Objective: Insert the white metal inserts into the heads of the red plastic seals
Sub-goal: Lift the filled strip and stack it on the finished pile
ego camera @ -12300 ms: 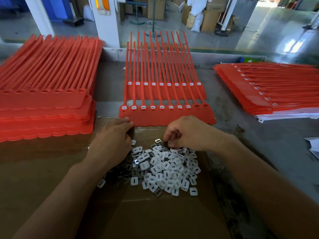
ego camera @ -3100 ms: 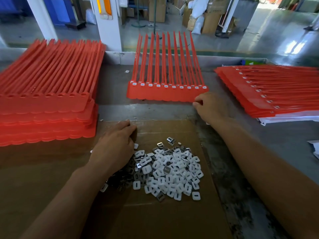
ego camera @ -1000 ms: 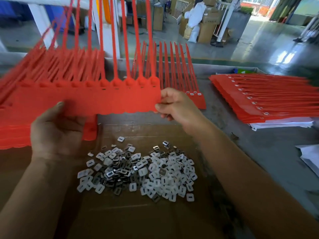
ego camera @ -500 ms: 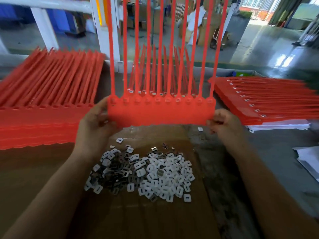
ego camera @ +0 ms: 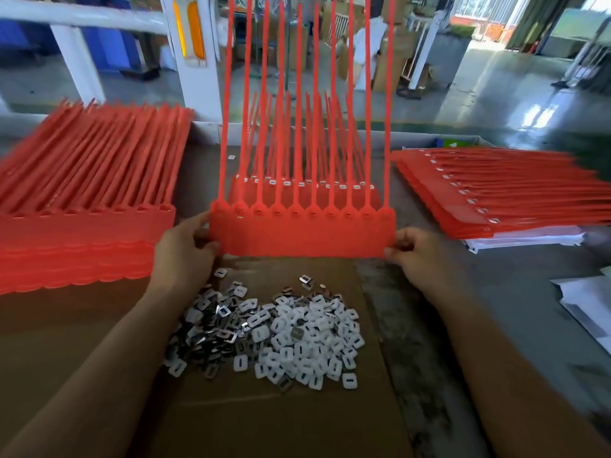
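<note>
I hold a red sheet of joined plastic seals [ego camera: 302, 231] nearly upright above the table, its long tails pointing up. My left hand [ego camera: 185, 251] grips its left edge and my right hand [ego camera: 413, 251] pinches its right edge. The row of heads along the sheet's top shows empty slots. A loose heap of white and metal inserts [ego camera: 281, 332] lies on brown cardboard [ego camera: 264, 421] just below the sheet. Behind it lies another red sheet [ego camera: 363, 190] whose heads carry white inserts.
A tall stack of red seal sheets with empty heads [ego camera: 82, 206] fills the left side. A stack of sheets with inserts [ego camera: 502, 193] lies on white paper at the right. More white paper [ego camera: 588, 309] sits at the right edge. The table's back wall [ego camera: 413, 140] runs behind.
The sheet I hold has come a little lower and closer to the table. Both hands keep their grip on its edges. The view has shifted slightly.
</note>
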The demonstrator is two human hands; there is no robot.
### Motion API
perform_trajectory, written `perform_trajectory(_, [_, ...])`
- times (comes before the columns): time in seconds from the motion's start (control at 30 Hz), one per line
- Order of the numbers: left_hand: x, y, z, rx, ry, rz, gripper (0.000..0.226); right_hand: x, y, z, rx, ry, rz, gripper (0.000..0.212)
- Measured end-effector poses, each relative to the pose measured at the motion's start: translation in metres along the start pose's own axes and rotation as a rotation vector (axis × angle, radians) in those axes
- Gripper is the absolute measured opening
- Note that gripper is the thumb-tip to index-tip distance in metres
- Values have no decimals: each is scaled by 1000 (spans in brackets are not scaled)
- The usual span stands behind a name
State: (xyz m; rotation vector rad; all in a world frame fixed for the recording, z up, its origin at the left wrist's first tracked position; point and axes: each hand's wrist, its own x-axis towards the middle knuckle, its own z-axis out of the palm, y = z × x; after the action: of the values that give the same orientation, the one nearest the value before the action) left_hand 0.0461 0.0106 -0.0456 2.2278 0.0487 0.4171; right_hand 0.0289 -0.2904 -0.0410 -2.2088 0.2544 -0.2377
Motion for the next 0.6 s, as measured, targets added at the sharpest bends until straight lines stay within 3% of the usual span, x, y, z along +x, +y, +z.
perform_trajectory(0.13, [2,-2,0,72,4,57,44,1,3,2,-89,29,10,9])
perform_trajectory(0.4, [-3,1,0,223,-21,137,20,-2,3,6,-271,125,-14,29])
perform_trajectory(0.6, [-5,3,-2,368,-106,133,25,-5,3,4,-296,134,-36,29])
